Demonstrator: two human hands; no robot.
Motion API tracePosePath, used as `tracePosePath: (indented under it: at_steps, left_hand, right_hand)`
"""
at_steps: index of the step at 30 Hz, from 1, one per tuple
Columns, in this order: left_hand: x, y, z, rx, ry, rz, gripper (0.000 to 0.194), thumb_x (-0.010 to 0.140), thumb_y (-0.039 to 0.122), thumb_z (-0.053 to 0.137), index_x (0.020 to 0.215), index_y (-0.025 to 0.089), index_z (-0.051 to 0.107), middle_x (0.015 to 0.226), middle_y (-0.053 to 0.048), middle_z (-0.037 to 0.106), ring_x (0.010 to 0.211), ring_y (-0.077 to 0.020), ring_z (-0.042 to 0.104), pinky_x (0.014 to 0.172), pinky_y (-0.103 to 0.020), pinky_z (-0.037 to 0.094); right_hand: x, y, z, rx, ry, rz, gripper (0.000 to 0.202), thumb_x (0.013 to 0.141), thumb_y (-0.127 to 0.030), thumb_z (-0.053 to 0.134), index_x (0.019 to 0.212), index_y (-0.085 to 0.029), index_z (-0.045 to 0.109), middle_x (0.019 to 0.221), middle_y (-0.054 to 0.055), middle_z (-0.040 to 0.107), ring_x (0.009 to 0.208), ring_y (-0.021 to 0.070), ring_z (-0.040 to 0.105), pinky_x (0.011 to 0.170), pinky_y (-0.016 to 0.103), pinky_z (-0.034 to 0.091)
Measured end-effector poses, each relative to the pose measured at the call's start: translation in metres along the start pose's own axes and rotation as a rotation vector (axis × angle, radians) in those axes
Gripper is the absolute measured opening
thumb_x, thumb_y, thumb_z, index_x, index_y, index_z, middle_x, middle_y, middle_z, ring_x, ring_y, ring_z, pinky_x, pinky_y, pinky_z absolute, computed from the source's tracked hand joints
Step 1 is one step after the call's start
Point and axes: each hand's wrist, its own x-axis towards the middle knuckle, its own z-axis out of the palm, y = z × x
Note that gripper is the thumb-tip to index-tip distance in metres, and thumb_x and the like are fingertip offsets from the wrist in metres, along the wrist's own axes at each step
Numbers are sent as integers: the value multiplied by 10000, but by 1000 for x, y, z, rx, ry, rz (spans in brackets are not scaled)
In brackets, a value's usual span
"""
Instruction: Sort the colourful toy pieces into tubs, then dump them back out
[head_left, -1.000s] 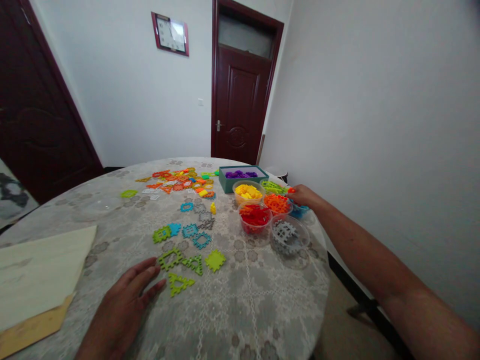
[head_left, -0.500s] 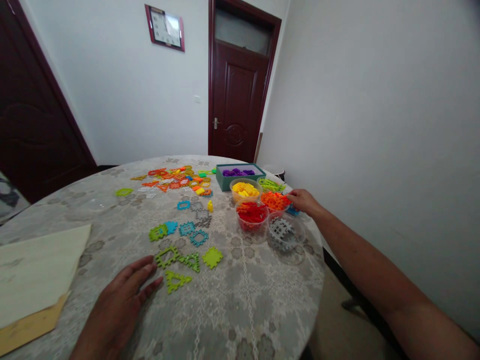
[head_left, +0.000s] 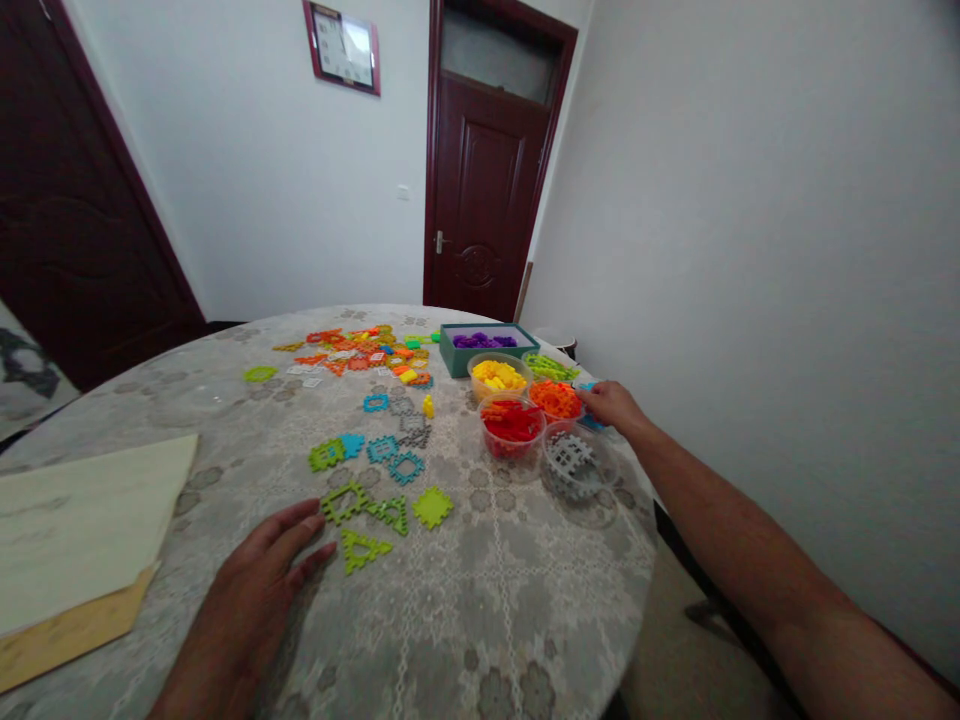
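My left hand (head_left: 274, 565) rests on the patterned tablecloth with its fingers apart, beside a green square frame (head_left: 344, 502) and a green triangle (head_left: 364, 550). My right hand (head_left: 613, 405) reaches to the far right, its fingers pressed together over a container of blue pieces (head_left: 592, 421), beside the bowl of orange pieces (head_left: 555, 400); what its fingertips hold is too small to make out. Around it stand bowls of red pieces (head_left: 512, 422), grey pieces (head_left: 571, 455), yellow pieces (head_left: 499, 376) and light green pieces (head_left: 551, 367).
A green box (head_left: 459, 362) with purple pieces stands behind the bowls. Mixed orange and yellow pieces (head_left: 367, 358) lie scattered at the back. Blue frames (head_left: 406, 467) and grey pieces (head_left: 414, 430) lie mid-table. Pale paper (head_left: 90, 530) covers the left side.
The view has shifted slightly, so the table items appear a little further right. Blue now shows by my right fingertips. My left hand stays beside the green pieces.
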Motion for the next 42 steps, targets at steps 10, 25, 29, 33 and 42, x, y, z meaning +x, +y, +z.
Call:
tracePosePath:
  at_steps: [10, 25, 29, 33, 42]
  left_hand:
    - [-16, 3, 10, 41, -36, 15, 344, 766, 306, 791, 1080, 176, 742, 1274, -152, 715, 1157, -266, 672, 811, -327, 608]
    - [-18, -7, 12, 462, -67, 246, 209, 787, 216, 757, 994, 234, 765, 1041, -100, 763, 920, -249, 688, 906, -374, 530]
    - [-20, -13, 8, 689, -105, 445, 333, 809, 154, 688, 1124, 249, 741, 1129, -92, 739, 1019, -260, 664, 1057, -415, 473]
    - [-23, -17, 4, 1084, -221, 602, 429, 838, 172, 667, 1266, 190, 679, 1295, -129, 675, 1254, -313, 568, 1135, -453, 424]
    - [-26, -11, 6, 1308, -308, 557, 238, 911, 263, 634, 1134, 191, 681, 1128, -130, 701, 1084, -291, 628, 958, -387, 468]
  right_hand:
    - [-79, -38, -13, 165, 317, -345, 361, 945, -518, 550, 818, -218, 704, 733, 45, 685, 658, 201, 592, 612, 304, 407]
    - [-180, -154, 116, 53, -488, -865, 453, 899, -366, 731, 1310, -208, 624, 1265, 125, 642, 1112, 264, 640, 943, 338, 484]
    - [-177, -146, 121, 292, -478, -786, 420, 829, -334, 768, 1210, -229, 624, 1124, 63, 677, 967, 226, 635, 835, 323, 483]
    - [-180, -142, 133, 562, -547, -732, 200, 902, -318, 660, 1083, -234, 653, 843, -4, 632, 785, 184, 596, 719, 303, 457]
    - [-203, -168, 148, 559, -370, -940, 253, 914, -246, 614, 1151, -215, 695, 1112, 78, 652, 905, 200, 631, 848, 353, 513]
